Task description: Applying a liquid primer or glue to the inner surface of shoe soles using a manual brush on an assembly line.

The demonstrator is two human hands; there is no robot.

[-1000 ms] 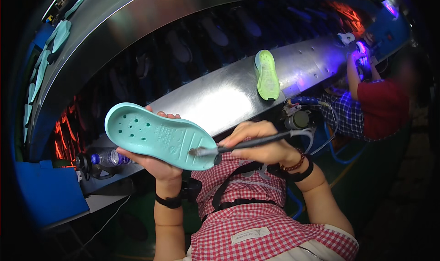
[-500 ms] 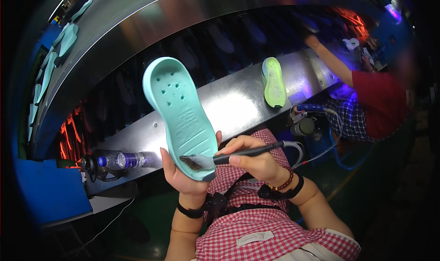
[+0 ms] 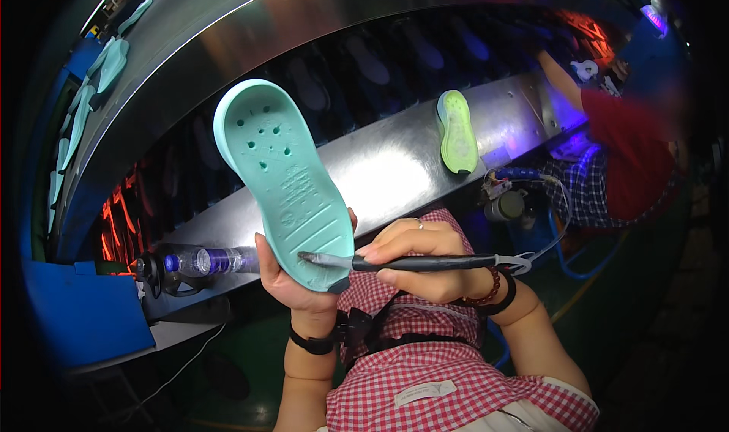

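Note:
My left hand (image 3: 292, 289) grips a turquoise shoe sole (image 3: 292, 197) around its near end, thumb on one edge and fingertips on the other. The sole tilts up, its inner face with small holes and ridges toward me. In my right hand (image 3: 437, 269), pinched between thumb and fingers, is a brush with a black handle (image 3: 472, 262). Its bristles touch the sole's inner face near the close end and look narrow, seen edge-on. A thin pale tube (image 3: 518, 263) runs from the handle's end.
A yellow-green sole (image 3: 459, 132) lies on the metal ledge (image 3: 326, 166), before a dark conveyor carrying several soles. Bottles (image 3: 216, 261) lie at the ledge's left. More turquoise soles (image 3: 114, 61) rest at upper left. A co-worker in a red top (image 3: 630, 143) reaches toward the conveyor.
The sole has shifted slightly up and left in my left hand. The brush has turned: its bristles look narrower and its handle lies flatter. The co-worker's arm has moved right, and the conveyor's soles have shifted.

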